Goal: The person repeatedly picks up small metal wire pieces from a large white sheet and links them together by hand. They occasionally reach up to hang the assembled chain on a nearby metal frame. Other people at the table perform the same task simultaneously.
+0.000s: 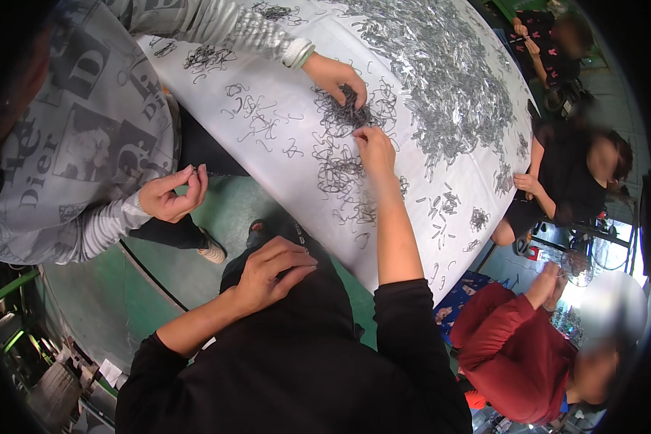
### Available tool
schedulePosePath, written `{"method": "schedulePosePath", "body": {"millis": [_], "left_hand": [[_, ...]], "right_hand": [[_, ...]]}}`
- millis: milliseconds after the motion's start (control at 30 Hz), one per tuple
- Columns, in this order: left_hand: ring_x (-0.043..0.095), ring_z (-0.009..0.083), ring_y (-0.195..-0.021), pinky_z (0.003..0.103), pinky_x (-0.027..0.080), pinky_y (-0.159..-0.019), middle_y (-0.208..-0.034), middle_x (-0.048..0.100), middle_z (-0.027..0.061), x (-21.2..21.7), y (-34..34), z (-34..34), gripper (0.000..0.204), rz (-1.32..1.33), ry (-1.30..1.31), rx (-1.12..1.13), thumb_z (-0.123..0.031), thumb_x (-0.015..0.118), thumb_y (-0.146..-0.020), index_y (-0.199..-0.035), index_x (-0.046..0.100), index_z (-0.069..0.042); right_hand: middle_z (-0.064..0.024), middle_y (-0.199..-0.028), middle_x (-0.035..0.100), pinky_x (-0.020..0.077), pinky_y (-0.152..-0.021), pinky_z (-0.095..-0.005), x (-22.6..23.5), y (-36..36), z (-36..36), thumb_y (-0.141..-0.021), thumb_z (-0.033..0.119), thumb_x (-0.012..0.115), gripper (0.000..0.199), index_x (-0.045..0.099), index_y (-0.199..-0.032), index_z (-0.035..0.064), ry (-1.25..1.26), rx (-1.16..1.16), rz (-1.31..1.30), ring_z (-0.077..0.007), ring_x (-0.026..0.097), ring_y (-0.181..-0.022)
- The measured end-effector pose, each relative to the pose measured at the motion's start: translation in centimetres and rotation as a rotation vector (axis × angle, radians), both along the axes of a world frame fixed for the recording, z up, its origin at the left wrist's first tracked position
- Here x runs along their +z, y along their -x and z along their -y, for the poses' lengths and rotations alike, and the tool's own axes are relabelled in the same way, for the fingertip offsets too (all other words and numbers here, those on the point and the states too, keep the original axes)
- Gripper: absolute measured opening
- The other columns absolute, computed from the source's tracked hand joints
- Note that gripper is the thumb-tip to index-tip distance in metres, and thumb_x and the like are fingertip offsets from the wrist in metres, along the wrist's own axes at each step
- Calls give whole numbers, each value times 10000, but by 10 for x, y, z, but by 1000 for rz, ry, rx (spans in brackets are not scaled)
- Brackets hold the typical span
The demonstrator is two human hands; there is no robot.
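hooks [340, 170]: thin bent wire bits, light, stiff, tangled, easy to snag; we would pinch 1 by its bend | place: dark heap on the white desk [282, 79], mid | right hand [375, 148]: arm out straight, fingertips pinching at the heap | left hand [271, 271]: curled over our lap, cannot tell if it holds any

No packages, labels, signs or screens can be made out.
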State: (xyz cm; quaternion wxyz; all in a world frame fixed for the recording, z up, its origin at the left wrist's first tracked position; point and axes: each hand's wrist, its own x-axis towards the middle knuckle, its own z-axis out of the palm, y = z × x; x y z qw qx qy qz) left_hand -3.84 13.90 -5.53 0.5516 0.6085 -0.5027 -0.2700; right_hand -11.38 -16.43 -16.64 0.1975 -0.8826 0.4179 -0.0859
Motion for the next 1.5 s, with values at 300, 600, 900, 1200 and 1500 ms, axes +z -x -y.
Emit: {"method": "schedulePosePath", "body": {"millis": [300,600,900,1200,1500], "left_hand": [[629,228,-826,327,525,-696,-895,655,65,0,-3,-5,184,9,-10,-21,-8,749,-748,-919,695,-48],[625,230,-815,328,521,-696,-883,652,64,-4,-1,-13,176,-11,8,-46,-13,750,-750,-913,694,-45],[624,221,-803,326,521,-681,-880,652,59,-5,5,-15,172,24,10,-56,-25,751,-758,-918,694,-54],[629,228,-817,327,526,-694,-880,653,57,-2,14,-7,173,38,3,-31,-28,745,-762,-926,695,-53],[630,230,-816,330,525,-698,-880,654,61,-3,14,-2,184,33,-6,-43,-18,747,-753,-927,696,-50]], "right_hand": [[-118,-1047,600,510,-805,-407,15,2,0,-813,181,696,240,651,-1044,134,42,-113,-304,-298,639,-942],[-73,-1030,607,504,-816,-388,26,49,-59,-779,201,727,171,692,-937,145,-115,52,-403,-273,608,-999],[-76,-940,690,508,-764,-403,25,52,-5,-820,216,676,126,712,-888,116,-51,-153,-143,-270,658,-899],[-94,-847,705,516,-740,-409,-9,5,15,-819,322,688,231,705,-872,98,-191,-352,-171,-284,664,-845],[-76,-864,680,511,-741,-409,1,38,18,-835,247,681,160,679,-859,89,-130,-307,-39,-273,652,-882]]}}
